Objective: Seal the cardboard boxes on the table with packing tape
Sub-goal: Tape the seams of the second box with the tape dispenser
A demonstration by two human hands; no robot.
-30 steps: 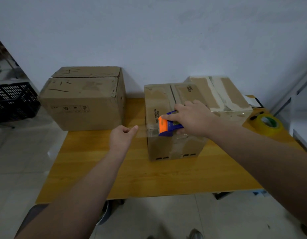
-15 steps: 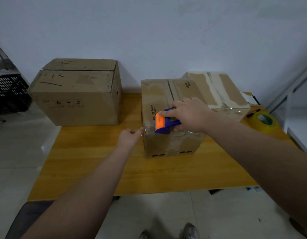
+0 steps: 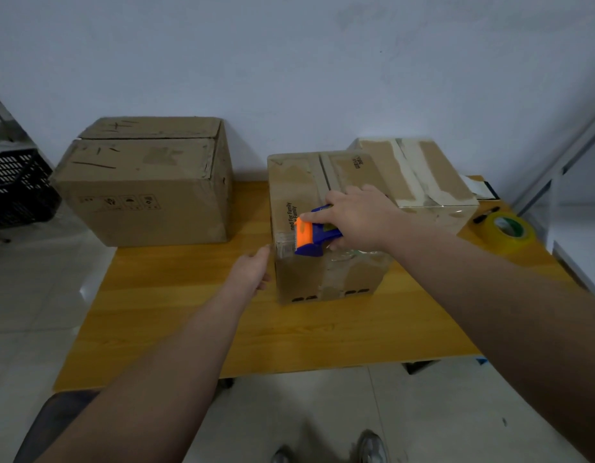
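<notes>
1. Wooden desk (image 3: 189,329), middle box (image 3: 299,182) ahead: right grip (image 3: 359,222) clamped round the tape dispenser (image 3: 314,235) on its near top edge.
2. Left grip (image 3: 252,272) touches the left corner; pinching tape or not, can't tell.
3. Best, I reckon: press flat, pull straight.

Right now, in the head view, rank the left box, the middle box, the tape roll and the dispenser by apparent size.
1. left box, though it sits farther back
2. middle box
3. tape roll and dispenser: about alike, and the right hand covers part of the dispenser, so unranked
</notes>
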